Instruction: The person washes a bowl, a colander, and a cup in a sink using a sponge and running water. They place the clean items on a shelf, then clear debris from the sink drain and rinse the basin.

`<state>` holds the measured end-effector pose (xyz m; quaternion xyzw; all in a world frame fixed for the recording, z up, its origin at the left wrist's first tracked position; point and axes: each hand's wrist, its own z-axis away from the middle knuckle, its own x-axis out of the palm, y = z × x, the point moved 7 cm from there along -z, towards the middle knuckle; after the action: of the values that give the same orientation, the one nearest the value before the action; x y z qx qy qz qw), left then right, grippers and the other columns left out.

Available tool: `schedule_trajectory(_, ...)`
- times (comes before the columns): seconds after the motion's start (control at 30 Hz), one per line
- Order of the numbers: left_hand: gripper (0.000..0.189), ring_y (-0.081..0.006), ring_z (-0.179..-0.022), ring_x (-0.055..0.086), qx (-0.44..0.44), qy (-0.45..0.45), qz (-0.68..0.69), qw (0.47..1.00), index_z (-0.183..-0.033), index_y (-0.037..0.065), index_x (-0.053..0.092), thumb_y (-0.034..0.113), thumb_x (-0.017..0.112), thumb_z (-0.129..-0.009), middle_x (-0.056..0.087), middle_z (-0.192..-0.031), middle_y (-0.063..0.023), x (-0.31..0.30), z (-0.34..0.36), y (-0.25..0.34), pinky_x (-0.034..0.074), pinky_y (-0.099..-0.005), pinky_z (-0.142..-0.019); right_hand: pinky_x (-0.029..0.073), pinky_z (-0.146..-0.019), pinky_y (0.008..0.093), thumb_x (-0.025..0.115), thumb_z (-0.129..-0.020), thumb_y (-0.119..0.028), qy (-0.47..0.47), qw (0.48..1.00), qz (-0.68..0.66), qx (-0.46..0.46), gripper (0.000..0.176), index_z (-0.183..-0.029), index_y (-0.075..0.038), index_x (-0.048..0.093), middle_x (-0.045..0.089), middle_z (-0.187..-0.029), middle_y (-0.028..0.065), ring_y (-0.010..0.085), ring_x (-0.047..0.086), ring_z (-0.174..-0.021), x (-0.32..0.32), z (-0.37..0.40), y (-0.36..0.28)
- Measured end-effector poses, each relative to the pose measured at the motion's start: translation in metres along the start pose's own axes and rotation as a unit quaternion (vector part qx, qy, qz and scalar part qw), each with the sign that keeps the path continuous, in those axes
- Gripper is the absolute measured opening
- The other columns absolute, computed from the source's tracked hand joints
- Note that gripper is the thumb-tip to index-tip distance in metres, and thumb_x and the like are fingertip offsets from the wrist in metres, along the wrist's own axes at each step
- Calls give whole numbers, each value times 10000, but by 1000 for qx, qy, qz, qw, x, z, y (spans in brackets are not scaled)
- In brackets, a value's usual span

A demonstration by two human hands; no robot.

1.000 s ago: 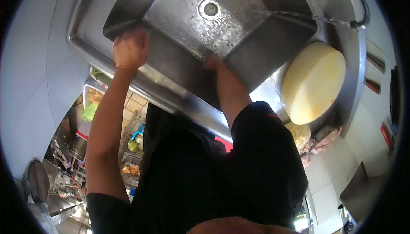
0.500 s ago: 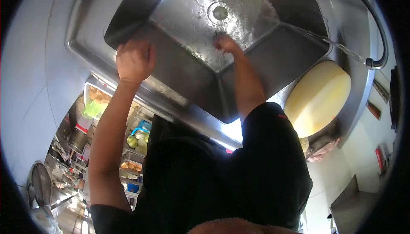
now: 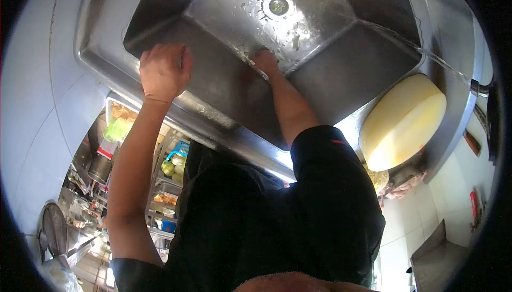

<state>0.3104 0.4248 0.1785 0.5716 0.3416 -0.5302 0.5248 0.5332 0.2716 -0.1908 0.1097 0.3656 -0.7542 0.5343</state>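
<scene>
My left hand (image 3: 164, 72) rests on the near left rim of the steel sink (image 3: 200, 112), its fingers curled over the edge; whether they press on anything else is hidden. Down in the basin, my right hand (image 3: 264, 62) is at the bottom near the front wall, its fingers bent and partly in shadow, and what they hold, if anything, is too small to name. Wet scraps lie on the basin floor around the drain (image 3: 278, 6). From the faucet (image 3: 480, 88) a thin stream of water runs toward the basin's right corner.
A large pale yellow block (image 3: 404, 122) stands on the ledge right of the sink. Behind it sit a pale bundle (image 3: 377, 179) and pinkish pieces (image 3: 408, 185). Shelves with a blue basket (image 3: 180, 151) and green vegetables (image 3: 118, 130) are below left. Knives hang at the right.
My right hand has moved left and slightly nearer along the basin floor. The left hand remains on the rim. The camera view has shifted slightly.
</scene>
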Motion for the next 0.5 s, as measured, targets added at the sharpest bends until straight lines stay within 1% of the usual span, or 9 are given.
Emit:
schedule_trajectory(0.03,100,-243,-803,643,-5,-8,-3,1000,-826,124,715,205,658,-812,697,-832,-42,0,0,0,451,-389,-712,527,-796,478,616,-860,-294,53,996,-54,51,310,-965,-16,704,697,-999,204,369,676,-905,-11,-1,6)
schedule_trajectory(0.1,106,-244,-807,644,-12,-26,-7,1000,-828,118,715,206,658,-813,700,-839,-45,0,-2,2,452,-389,-713,526,-775,463,665,-837,-295,157,962,-161,153,305,-956,-16,698,701,-976,190,365,677,-892,-33,2,18)
schedule_trajectory(0.2,98,-246,-804,645,-7,-23,-7,1000,-827,119,716,197,659,-812,701,-840,-47,-1,-2,2,450,-390,-710,528,-760,447,697,-818,-322,261,912,-279,151,317,-928,-26,695,704,-923,180,368,678,-868,-76,-3,7)
schedule_trajectory(0.3,83,-247,-799,645,0,-20,-13,1000,-814,121,713,186,663,-805,698,-836,-48,1,0,1,450,-390,-708,530,-749,440,705,-812,-330,345,892,-280,85,311,-919,-38,701,706,-868,172,363,684,-833,-110,-22,-8)
schedule_trajectory(0.4,71,-250,-795,645,-16,-8,-8,1000,-798,123,708,180,666,-797,697,-838,-48,0,1,-1,453,-388,-714,528,-738,433,699,-807,-381,297,911,-242,154,312,-927,-94,729,722,-862,150,348,690,-827,-120,-37,-22)
schedule_trajectory(0.5,70,-251,-801,645,-19,15,29,999,-788,123,703,182,666,-797,698,-844,-49,-1,2,-3,455,-387,-720,536,-750,440,685,-801,-385,290,913,-202,203,296,-920,-120,744,722,-857,150,353,694,-821,-125,-48,-33)
